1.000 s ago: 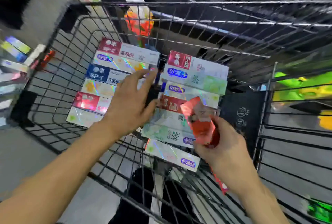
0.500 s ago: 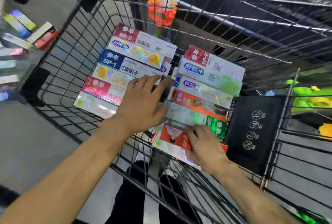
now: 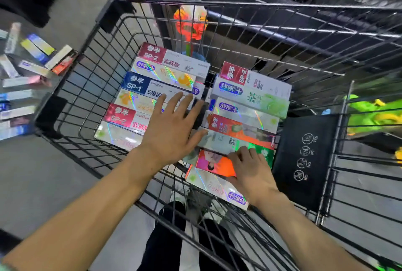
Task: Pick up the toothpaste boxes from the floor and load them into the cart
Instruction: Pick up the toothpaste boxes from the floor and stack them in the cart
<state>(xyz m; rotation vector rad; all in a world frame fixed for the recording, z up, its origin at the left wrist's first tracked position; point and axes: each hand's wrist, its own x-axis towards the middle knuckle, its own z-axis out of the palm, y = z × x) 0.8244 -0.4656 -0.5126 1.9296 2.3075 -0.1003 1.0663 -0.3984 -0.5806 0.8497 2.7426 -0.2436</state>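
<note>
A black wire cart point(image 3: 87, 49) holds two rows of toothpaste boxes lying flat on its bottom. My left hand point(image 3: 171, 127) lies flat with fingers spread on the left row point(image 3: 161, 75), its thumb reaching onto the right row point(image 3: 250, 94). My right hand point(image 3: 250, 170) rests on an orange-pink box point(image 3: 214, 163) near the front of the right row, fingers bent over its far edge. Several more toothpaste boxes point(image 3: 28, 75) lie scattered on the floor left of the cart.
A black folded child-seat panel point(image 3: 304, 157) stands at the cart's right end. An orange hanging toy pack point(image 3: 191, 22) dangles beyond the far rim. Green items point(image 3: 374, 114) lie right of the cart. My dark trouser legs point(image 3: 174, 246) show below the cart.
My right hand brought the orange-pink box down from the air into the right row and now stays on it. My left hand has stayed flat on the left row.
</note>
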